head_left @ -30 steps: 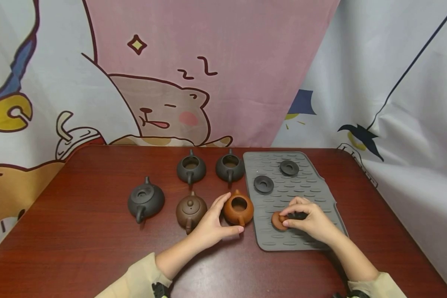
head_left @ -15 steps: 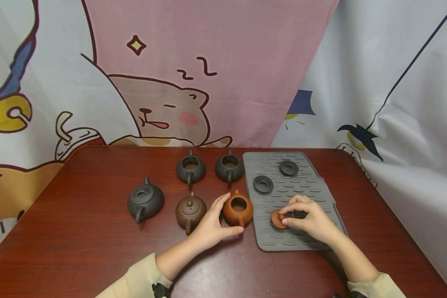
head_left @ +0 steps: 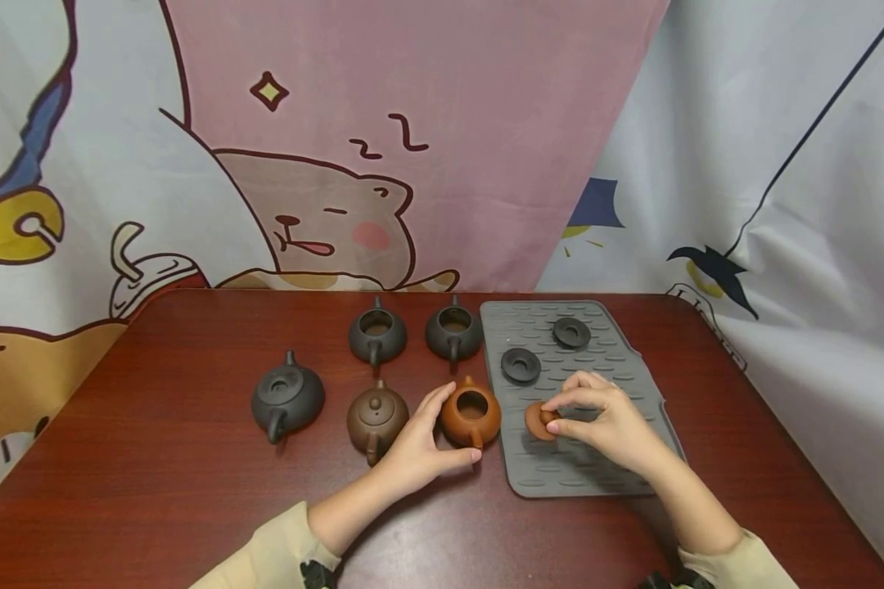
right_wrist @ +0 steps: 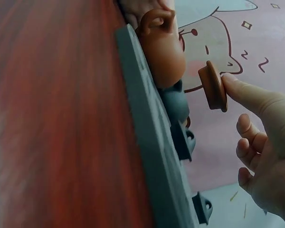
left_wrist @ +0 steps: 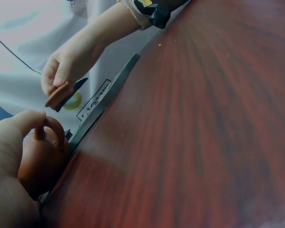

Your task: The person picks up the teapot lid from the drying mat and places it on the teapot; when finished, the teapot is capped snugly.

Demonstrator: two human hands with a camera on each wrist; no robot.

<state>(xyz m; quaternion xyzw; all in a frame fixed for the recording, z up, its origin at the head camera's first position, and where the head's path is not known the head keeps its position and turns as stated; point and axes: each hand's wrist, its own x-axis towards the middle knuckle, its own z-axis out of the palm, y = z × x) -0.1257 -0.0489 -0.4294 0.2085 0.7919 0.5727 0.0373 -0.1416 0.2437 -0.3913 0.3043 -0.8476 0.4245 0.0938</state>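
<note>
My left hand holds the open orange-brown clay teapot, fingers along its far left side and thumb by its handle. The teapot stands upright on the table, left of the grey mat. In the left wrist view the thumb touches the looped handle. My right hand pinches the knob of the matching orange-brown lid. That lid hangs in the air above the mat, tilted, as the right wrist view of the lid also shows.
Two dark lids, a nearer one and a farther one, lie on the mat. Two lidless dark teapots stand at the back. A brown lidded teapot is beside my left hand; a dark covered teapot stands farther left.
My right hand has raised the orange-brown lid and moved it left, toward the teapot. The left hand and the teapot have stayed in place.
</note>
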